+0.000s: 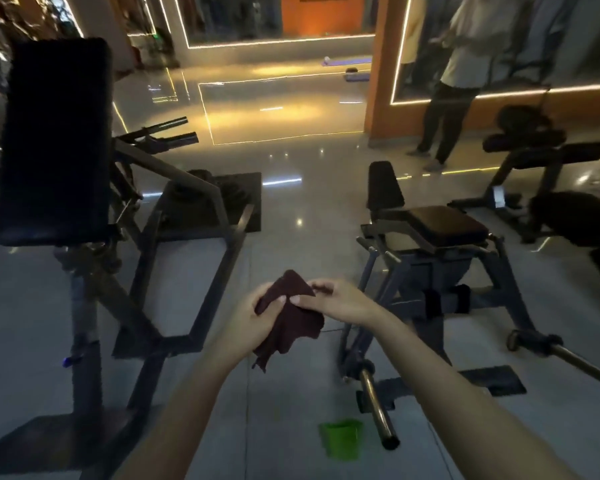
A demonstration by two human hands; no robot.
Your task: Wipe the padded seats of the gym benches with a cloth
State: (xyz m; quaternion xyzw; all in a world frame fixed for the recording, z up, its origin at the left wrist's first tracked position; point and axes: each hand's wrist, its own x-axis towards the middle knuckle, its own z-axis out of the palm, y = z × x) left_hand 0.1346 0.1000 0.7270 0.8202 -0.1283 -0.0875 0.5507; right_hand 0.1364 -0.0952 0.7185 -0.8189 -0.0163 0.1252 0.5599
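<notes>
A dark maroon cloth (293,323) hangs in mid-air in front of me, above the tiled floor. My left hand (253,322) grips its left side with the thumb on top. My right hand (336,301) pinches its upper edge from the right. A large black upright pad (54,140) on a grey machine frame stands to my left. To my right is a low machine with a dark padded seat (445,225) and a small black back pad (385,185). Neither hand touches any pad.
A green plastic cup (342,438) sits on the floor near my feet beside a chrome bar sleeve (378,410). Another bar (568,358) juts out at right. A further padded machine (548,147) stands at far right. A person (454,81) stands by the orange wall.
</notes>
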